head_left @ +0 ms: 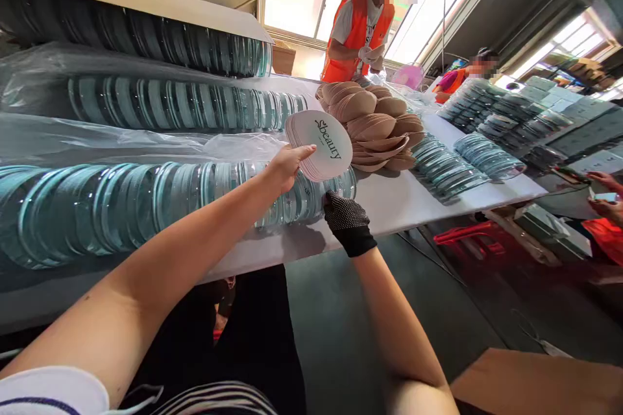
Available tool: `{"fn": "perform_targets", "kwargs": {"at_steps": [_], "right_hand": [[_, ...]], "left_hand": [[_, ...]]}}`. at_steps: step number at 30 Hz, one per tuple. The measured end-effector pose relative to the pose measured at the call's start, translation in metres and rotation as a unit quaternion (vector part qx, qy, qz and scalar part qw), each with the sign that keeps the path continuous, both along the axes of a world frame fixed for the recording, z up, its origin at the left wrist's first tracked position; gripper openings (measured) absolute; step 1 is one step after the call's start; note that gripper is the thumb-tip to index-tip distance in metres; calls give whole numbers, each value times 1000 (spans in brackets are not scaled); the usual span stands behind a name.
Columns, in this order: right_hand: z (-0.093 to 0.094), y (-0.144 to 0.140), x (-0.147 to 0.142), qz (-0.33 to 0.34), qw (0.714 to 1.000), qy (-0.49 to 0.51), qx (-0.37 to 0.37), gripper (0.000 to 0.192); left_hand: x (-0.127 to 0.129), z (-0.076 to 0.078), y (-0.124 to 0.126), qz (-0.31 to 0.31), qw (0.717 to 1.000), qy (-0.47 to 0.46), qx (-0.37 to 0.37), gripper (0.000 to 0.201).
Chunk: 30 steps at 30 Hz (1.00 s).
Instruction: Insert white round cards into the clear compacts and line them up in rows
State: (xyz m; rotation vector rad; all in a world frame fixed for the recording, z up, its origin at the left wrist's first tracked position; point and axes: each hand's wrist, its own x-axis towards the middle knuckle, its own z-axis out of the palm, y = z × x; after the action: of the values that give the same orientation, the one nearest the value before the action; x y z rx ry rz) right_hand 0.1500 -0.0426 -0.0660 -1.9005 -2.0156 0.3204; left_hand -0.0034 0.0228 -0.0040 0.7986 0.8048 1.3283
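Cards: we have a stack of oval printed cards raised over the 3 o'clock end of the near row of clear discs.
Left hand: our left hand is bare and pinches the cards, thumb on top.
Right hand: our right hand, in a dotted black glove, sits at 5 o'clock from the cards, fingers curled at the row's end disc; we cannot tell whether they grip it.
Brown pads: heaped on the worktop at 2 o'clock from the cards.
Middle row: more discs lie between 9 and 10 o'clock.
Done: discs already stand in rows; lettering shows within the near row, so we judge a card may be in there.
Left: our stack, several cards deep, is not yet set down; we cannot count what remains.
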Motion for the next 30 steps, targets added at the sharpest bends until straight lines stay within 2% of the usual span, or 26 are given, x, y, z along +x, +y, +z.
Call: {"fn": "perform_targets", "kwargs": {"at_steps": [1,2,4,5,6,8,9,10,12,14,17,20,23,26,28,29,30], "right_hand": [[-4,1,4,33,995,85,-49,33],[-8,1,8,69,975,187,-99,35],[-15,-1,15,119,906,370,-170,45],[-17,-2,17,127,881,418,-181,48],[-17,-4,17,127,877,430,-171,49],[-11,-7,17,80,922,369,-83,46],[-5,-8,17,34,946,322,-7,46],[3,-8,18,-16,956,282,81,46],[21,-7,20,-94,940,240,223,50],[35,-7,22,-121,934,213,259,55],[43,-15,13,-83,955,130,252,57],[36,-29,-12,-33,930,112,348,54],[29,-31,-32,-22,897,169,407,52],[33,-27,-24,-100,857,229,451,51],[39,-34,-7,-166,827,228,487,53],[41,-42,2,-186,823,206,496,53],[41,-53,10,-194,833,170,490,51]], "left_hand": [[0,-1,0,2,1000,4,10,25],[1,-1,-1,5,1000,8,20,22],[3,-3,-1,9,999,14,35,17],[4,-4,-1,7,999,16,40,16],[6,-5,0,1,999,18,46,16],[8,-6,0,4,997,28,65,16],[9,-6,-2,13,996,35,81,15],[9,-5,-4,22,994,40,99,15],[6,-2,-15,28,991,43,125,17],[-1,1,-32,6,992,48,115,23],[-13,6,-59,-13,995,69,70,28],[-22,5,-75,11,994,90,55,22],[-23,0,-79,13,996,82,43,20],[-24,-1,-76,5,998,62,17,22],[-29,5,-68,37,999,40,6,25],[-33,9,-62,53,998,20,8,27],[-37,14,-55,64,998,-2,12,30]]}}
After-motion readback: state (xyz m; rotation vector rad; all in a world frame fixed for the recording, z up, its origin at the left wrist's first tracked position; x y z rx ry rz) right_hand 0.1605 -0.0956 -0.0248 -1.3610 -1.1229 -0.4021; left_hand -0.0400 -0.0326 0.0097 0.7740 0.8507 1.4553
